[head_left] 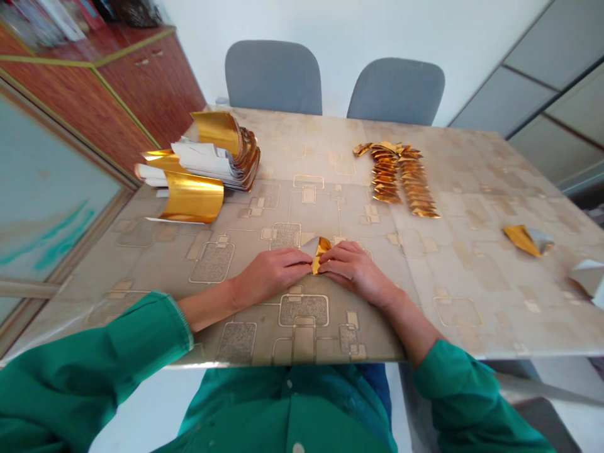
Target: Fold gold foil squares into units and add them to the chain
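Observation:
A small folded square of gold-and-silver foil paper lies on the patterned table top, near its front edge. My left hand and my right hand pinch it from both sides, fingertips on its folds. Further back, curled gold-backed sheets lie in a loose pile with white paper, beside a bundle of folded gold pieces. Two overlapping rows of folded gold pieces stretch across the table's far middle. Another folded foil piece rests at the right, and a silvery piece sits at the right edge.
Two grey chairs stand behind the table's far edge. A wooden cabinet stands at the back left, with a glass panel along the left side. Grey wall panels fill the right.

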Demonstrator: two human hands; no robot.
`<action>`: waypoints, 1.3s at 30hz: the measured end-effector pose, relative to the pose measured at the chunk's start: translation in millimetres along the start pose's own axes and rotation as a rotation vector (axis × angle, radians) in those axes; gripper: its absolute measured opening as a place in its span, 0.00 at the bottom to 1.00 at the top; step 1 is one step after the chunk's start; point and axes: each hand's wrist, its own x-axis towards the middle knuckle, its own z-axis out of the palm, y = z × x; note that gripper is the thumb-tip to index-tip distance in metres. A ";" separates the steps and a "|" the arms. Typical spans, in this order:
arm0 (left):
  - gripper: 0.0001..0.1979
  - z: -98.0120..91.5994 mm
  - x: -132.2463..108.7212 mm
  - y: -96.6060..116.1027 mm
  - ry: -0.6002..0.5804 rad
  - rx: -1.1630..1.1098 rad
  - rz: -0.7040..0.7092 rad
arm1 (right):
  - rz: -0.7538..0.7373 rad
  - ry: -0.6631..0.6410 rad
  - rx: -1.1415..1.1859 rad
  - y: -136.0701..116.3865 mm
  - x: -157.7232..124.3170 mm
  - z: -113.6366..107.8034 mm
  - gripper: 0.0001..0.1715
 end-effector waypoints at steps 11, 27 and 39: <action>0.11 -1.0 -2.7 8.1 0.021 0.095 0.056 | 0.235 0.065 0.236 -1.5 6.4 1.3 0.05; 0.13 -0.5 -3.4 12.7 -0.002 0.013 -0.044 | 0.478 -0.030 0.145 -0.9 22.4 5.9 0.09; 0.13 2.8 -4.2 10.8 -0.081 0.036 -0.001 | 0.455 0.019 0.144 -4.5 18.3 8.9 0.09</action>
